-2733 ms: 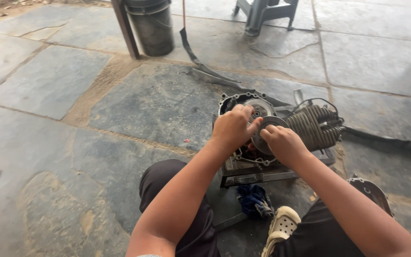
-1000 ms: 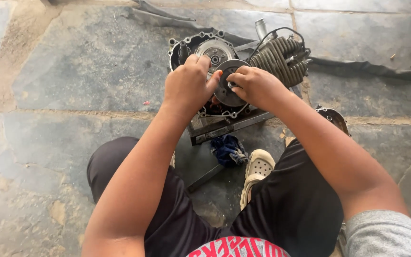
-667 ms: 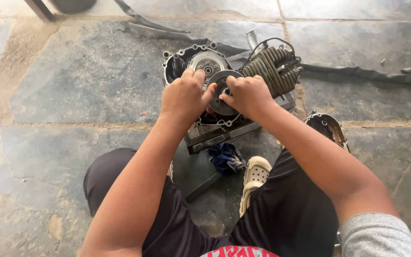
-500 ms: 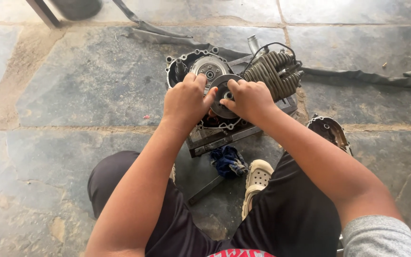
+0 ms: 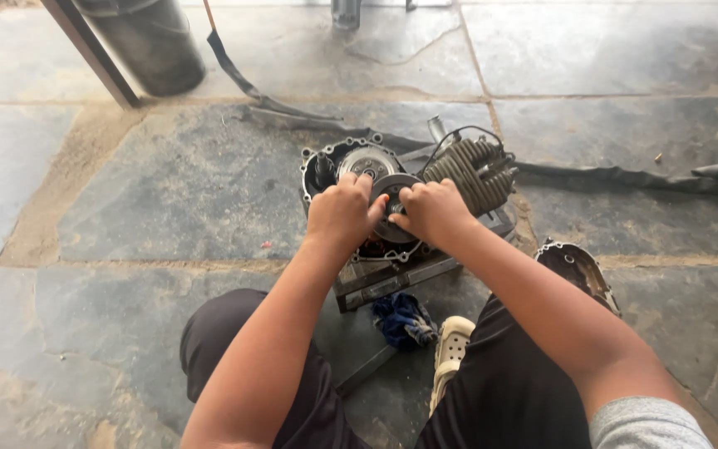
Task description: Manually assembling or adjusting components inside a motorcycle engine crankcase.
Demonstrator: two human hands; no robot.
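The person is sitting on the stone floor [image 5: 168,191] with a small engine [image 5: 400,199] lying open in front of their knees. Both hands are meeting over a dark round disc [image 5: 392,208] that is sitting in the open side of the engine case, just below and to the right of a larger silvery round part [image 5: 366,162] inside the same case. The left hand [image 5: 341,212] is curling its fingers over the disc's left edge, and the right hand [image 5: 432,212] is closing its fingers on the right edge — both are grasping the disc, knuckles up, thumbs nearly touching.

The finned cylinder [image 5: 471,170] is sticking out to the right of the case, with a thin black cable looping over it. The engine is resting on a flat metal stand [image 5: 392,278] that is showing under the wrists. A crumpled blue rag [image 5: 403,320] is lying just below the stand, between the legs, and a pale perforated sandal [image 5: 450,353] is sitting right beside it. A loose metal cover [image 5: 577,270] is lying to the right, beside the right forearm. Further back, a long strip of black rubber [image 5: 625,176] is trailing across the slabs — and a dark bin [image 5: 147,41] is standing at the top left.
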